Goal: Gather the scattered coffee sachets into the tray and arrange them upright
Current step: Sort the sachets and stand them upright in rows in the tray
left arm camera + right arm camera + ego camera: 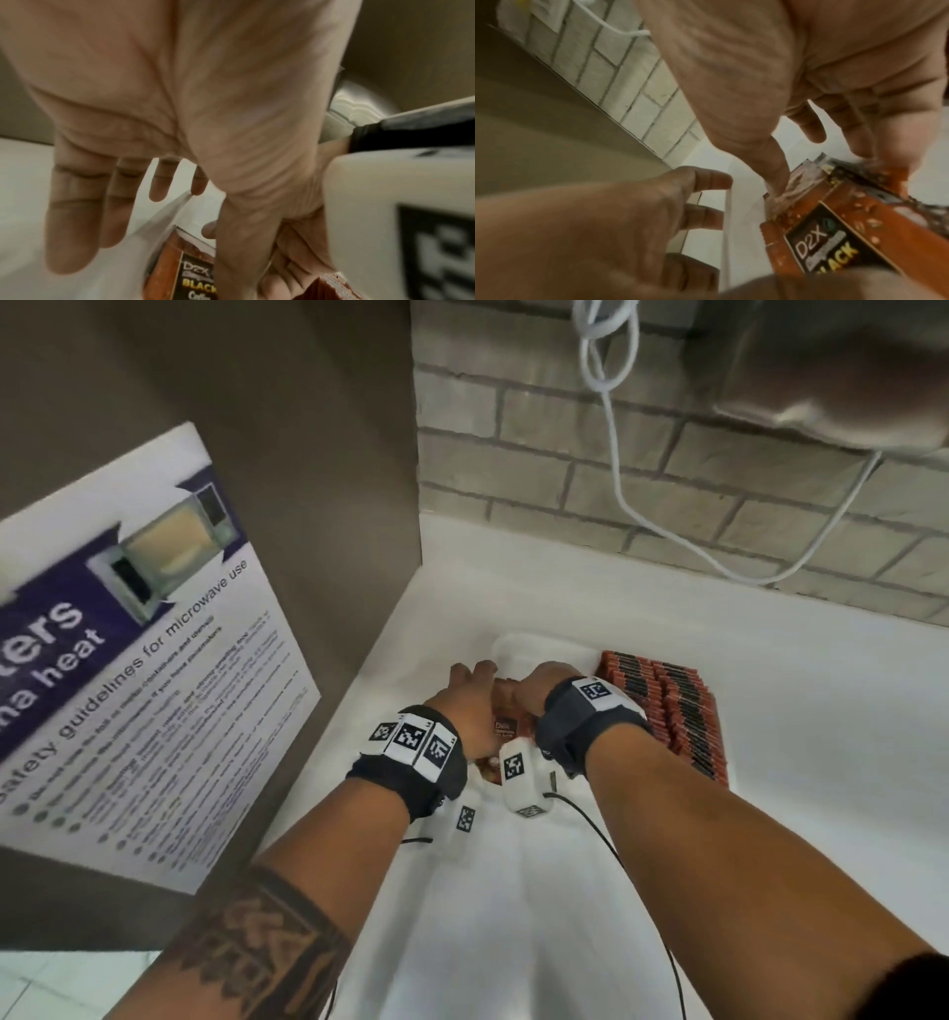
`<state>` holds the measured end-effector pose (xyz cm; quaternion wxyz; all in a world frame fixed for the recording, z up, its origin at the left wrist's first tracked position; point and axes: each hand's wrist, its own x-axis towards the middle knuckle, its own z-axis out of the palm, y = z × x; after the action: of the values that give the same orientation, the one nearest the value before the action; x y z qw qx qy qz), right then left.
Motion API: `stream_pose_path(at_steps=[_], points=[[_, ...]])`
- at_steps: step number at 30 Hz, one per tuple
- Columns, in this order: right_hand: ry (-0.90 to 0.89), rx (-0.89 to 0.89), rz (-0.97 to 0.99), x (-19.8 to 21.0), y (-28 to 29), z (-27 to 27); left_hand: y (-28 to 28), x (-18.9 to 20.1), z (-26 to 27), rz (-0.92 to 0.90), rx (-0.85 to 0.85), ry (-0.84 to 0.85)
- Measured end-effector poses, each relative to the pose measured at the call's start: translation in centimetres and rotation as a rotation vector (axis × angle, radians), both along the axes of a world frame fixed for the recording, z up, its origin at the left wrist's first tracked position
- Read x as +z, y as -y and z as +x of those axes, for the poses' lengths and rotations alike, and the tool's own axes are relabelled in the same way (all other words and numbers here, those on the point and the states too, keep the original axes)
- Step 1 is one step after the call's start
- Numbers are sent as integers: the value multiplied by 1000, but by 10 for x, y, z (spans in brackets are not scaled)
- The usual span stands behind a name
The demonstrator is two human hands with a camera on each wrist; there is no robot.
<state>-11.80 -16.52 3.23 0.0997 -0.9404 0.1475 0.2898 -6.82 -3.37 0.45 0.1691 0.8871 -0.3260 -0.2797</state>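
Most sachets (667, 711) stand filed in my tray (518, 645). My right hand (539, 685) pinches a remaining bundle (834, 233); my left hand (470, 698), fingers spread, holds nothing.

White counter (770, 711): white tray (539, 647) on it, orange sachet rows (672, 711) just beside tray.

The left hand (159, 97) is spread palm-on with straight fingers (74, 219) above the white tabletop (23, 182), its thumb (244, 243) lying across an orange coffee sachet (180, 270) marked "BLACK".
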Motion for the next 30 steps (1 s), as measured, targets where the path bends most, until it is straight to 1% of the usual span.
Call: stream_pose_path(at_steps=[1,5,6,10,12,13,14,15,17,18,19,22,25,28,30], points=[[2,-35,13,-4,2,3,-2,-2,2,-7,-11,-5],[10,-79,28,-16,5,11,-5,-8,6,-29,-71,-1],[8,-50,7,-19,5,12,-5,-10,7,-35,-80,-3],[60,-77,-36,-25,7,11,-2,-14,8,-23,-110,-11],[14,-95,-15,-26,8,7,-1,-17,8,-14,-103,-12],[41,-111,-15,-28,9,6,-1,-18,8,-15,-99,-13],[92,-203,14,-28,10,8,0,-19,9,-20,-93,-14],[72,-223,-28,-30,13,7,0,-20,9,-22,-90,-17],[176,-478,23,-36,20,11,1,-20,10,-19,-94,-24],[250,-585,68,-32,21,12,1,-19,11,-10,-96,-27],[307,-643,102,-28,23,13,1,-19,12,0,-97,-24],[461,-742,48,-12,33,10,3,-18,13,24,-106,13],[583,-817,123,8,43,4,4,-15,13,45,-125,29],[672,-831,275,30,53,-10,4,-7,15,53,-151,44],[730,-864,441,44,53,-25,7,2,19,-47,-108,90]])
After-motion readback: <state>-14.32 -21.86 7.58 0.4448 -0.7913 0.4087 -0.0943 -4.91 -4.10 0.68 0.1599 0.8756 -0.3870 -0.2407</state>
